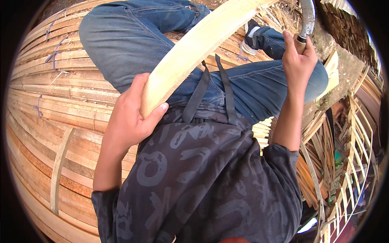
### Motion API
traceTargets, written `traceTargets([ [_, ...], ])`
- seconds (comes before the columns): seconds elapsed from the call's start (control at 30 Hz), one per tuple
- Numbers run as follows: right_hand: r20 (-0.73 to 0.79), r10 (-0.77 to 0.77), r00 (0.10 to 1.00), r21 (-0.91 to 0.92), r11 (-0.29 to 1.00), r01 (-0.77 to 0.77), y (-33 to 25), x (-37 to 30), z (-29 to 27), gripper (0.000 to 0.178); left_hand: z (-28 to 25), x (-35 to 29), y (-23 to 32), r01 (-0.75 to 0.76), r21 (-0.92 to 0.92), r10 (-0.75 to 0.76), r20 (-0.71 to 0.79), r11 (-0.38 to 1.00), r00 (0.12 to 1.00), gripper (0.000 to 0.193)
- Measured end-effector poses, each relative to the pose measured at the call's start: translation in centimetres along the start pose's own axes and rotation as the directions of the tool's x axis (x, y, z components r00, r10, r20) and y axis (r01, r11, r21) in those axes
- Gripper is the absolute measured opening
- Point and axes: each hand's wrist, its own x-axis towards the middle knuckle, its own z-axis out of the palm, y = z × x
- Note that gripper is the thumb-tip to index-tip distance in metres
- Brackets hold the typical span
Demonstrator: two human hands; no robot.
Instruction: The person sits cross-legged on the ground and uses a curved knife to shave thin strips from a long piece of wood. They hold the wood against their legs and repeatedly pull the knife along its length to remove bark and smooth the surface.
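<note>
Plank [194,50] slants above your jeans [115,42], its lower end clasped by your left hand [133,107] — your right hand [299,60] grips a curved metal tool [308,18]; should that hold slip, metal could strike your right knee [318,83].

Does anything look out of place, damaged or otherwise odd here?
Mildly: one wooden strip lies crosswise over the stacked boards at left, out of line with them. The pale plank in the left hand looks bowed, but the fisheye lens may cause that. No clear damage shows.
</note>
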Motion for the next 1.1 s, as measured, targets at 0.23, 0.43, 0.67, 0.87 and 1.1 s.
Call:
traceTargets([
  [0.23,0.642,0.262,0.721,0.162,0.872,-0.462,-2.4,-0.8,-2.1,0.024,0.8,-0.2,-1.9,0.03,0.018,-0.029,-0.059,0.999,0.998,0.045],
  [0.43,0.97,0.082,0.228,0.075,0.793,-0.605,-3.4,-4.7,3.2,0.03,0.7,0.1,-1.5,-0.017,0.032,0.019,-0.072,0.999,0.997,0.046],
  [0.67,0.971,0.082,0.225,0.026,0.899,-0.438,-4.2,-3.7,3.3,0.032,0.5,-0.3,-2.2,-0.026,0.083,0.032,-0.073,0.996,0.997,0.048],
  [0.87,0.953,0.064,0.295,0.04,0.942,-0.334,-3.9,-3.0,4.2,0.031,0.7,-1.3,-4.9,0.005,0.05,-0.002,-0.065,0.999,0.998,0.047],
  [1.1,0.836,0.247,0.49,-0.018,0.905,-0.425,-0.8,-0.3,3.2,0.026,2.1,-0.7,-5.8,0.059,-0.07,-0.061,-0.024,0.996,0.998,0.046],
])
